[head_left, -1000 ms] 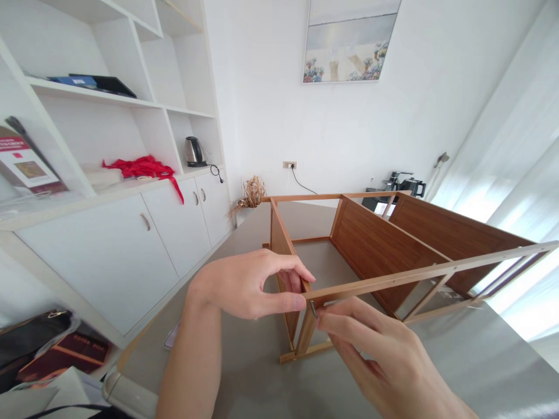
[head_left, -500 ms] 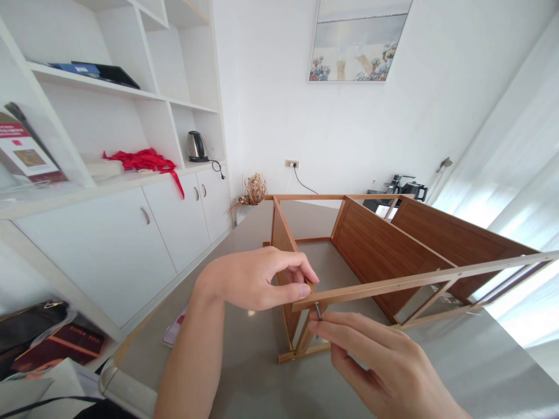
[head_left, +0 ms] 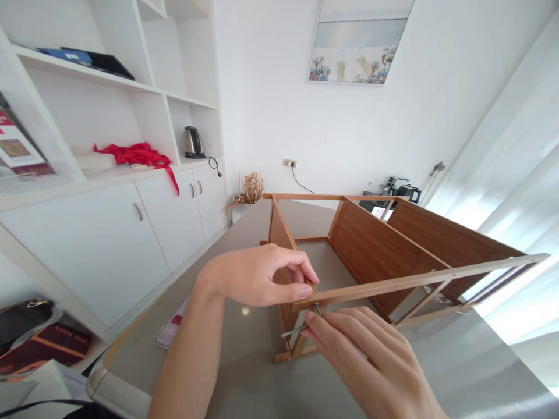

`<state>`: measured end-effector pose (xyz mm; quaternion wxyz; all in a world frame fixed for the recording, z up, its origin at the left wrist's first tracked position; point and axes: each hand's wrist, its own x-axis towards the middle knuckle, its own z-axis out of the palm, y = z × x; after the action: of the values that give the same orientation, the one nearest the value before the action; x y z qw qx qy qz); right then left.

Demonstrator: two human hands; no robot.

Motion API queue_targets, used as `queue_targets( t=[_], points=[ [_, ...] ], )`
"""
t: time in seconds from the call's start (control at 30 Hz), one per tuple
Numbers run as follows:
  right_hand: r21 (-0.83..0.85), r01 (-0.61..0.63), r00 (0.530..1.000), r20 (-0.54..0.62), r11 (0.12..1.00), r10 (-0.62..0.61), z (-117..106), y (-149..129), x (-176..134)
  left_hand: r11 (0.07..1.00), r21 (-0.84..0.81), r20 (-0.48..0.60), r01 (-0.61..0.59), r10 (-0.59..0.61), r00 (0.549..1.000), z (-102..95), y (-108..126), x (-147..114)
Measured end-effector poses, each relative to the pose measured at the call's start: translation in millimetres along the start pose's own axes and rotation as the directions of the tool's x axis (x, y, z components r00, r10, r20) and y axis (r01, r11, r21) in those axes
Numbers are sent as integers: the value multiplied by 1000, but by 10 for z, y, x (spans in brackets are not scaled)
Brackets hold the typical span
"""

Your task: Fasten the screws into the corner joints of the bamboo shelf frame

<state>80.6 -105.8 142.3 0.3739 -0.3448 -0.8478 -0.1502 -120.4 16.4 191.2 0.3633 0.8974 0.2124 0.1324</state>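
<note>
A wooden shelf unit [head_left: 371,288] with brown panels lies on its side across the grey table. My left hand [head_left: 262,276] is closed around its near corner, thumb on the near rail and fingers over the end panel. Just below that corner, my right hand [head_left: 367,355] pinches a thin metal hex key [head_left: 293,331]. One arm of the key points left past the fingertips, and its other end reaches up to the rail near the corner. The fingers hide the key's bend, and I cannot see how deep its tip sits.
A phone [head_left: 172,326] lies on the table [head_left: 244,372] by my left forearm. White cabinets [head_left: 105,244] line the left side, with a kettle [head_left: 193,142] and red ribbon [head_left: 135,154] on the shelf. Behind the unit stands a black appliance [head_left: 406,192]; a curtain [head_left: 502,163] hangs right.
My right hand has turned the hex key, so one arm now points left and shows clearly. My left hand keeps its hold on the corner. The view has shifted slightly.
</note>
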Motion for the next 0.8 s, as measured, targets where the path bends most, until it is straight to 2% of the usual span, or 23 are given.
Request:
queue_targets(
  t=[0.1,0.17,0.33,0.47,0.57,0.67,0.8],
  points=[
    [-46,-21,992,-126,999,15,110,2,9,1000,-16,5,5,-5,1000,-9,2,11],
    [-7,-93,983,-162,996,90,150,2,27,1000,-30,24,-2,2,1000,-18,5,17],
    [114,-307,937,-136,945,321,175,-16,31,999,-51,11,-13,13,1000,-27,20,14],
    [217,-492,855,-62,843,515,143,-20,-27,999,-45,7,-20,20,1000,-16,24,3],
    [226,-517,847,-3,826,531,86,2,-47,1000,-19,-16,-16,16,1000,0,32,-2],
    [186,-502,856,-36,845,516,53,34,-57,999,36,-45,3,-1,999,27,72,-22],
    [231,-564,803,-67,792,592,112,47,-112,991,132,-84,31,-20,996,77,159,-86]
  ],
)
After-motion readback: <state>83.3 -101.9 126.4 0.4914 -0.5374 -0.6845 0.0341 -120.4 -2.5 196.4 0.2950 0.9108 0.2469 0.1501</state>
